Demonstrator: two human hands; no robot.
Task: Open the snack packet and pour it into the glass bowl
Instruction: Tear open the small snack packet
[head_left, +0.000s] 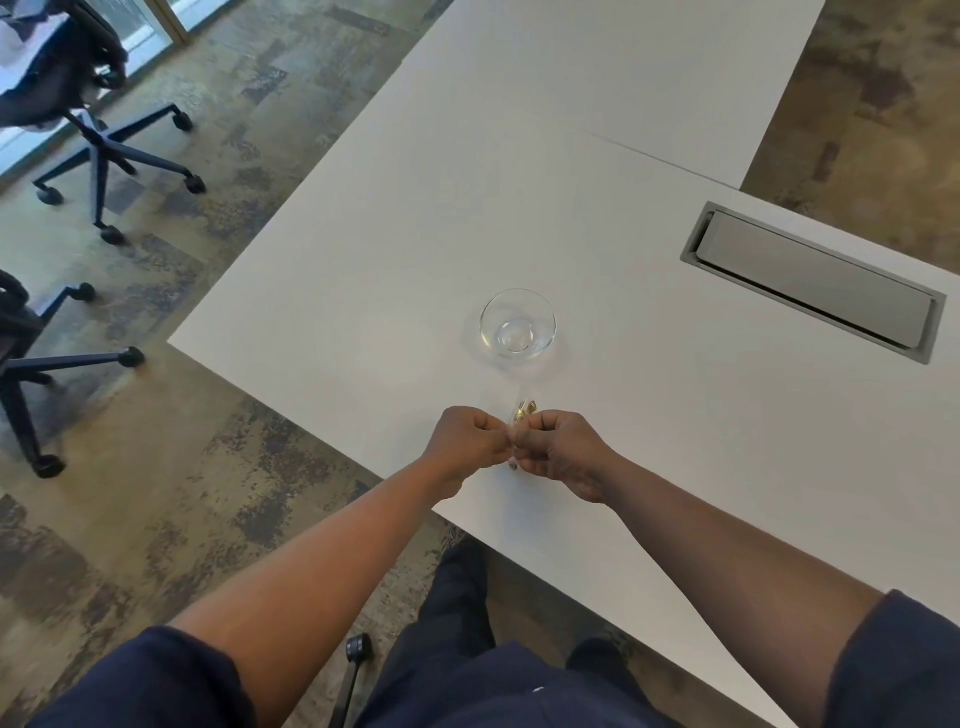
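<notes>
A small clear snack packet (523, 410) with yellowish pieces inside is pinched between both my hands, just above the white table (363, 249) near its front edge. My left hand (470, 441) grips its left side and my right hand (563, 452) grips its right side, knuckles almost touching. Most of the packet is hidden by my fingers; only its top and a bit at the bottom show. An empty glass bowl (518, 323) stands upright on the table a short way beyond my hands.
A grey metal cable hatch (813, 280) is set into the table at the right. Two black office chairs (98, 145) stand on the patterned carpet to the left. A seam crosses the far tabletop.
</notes>
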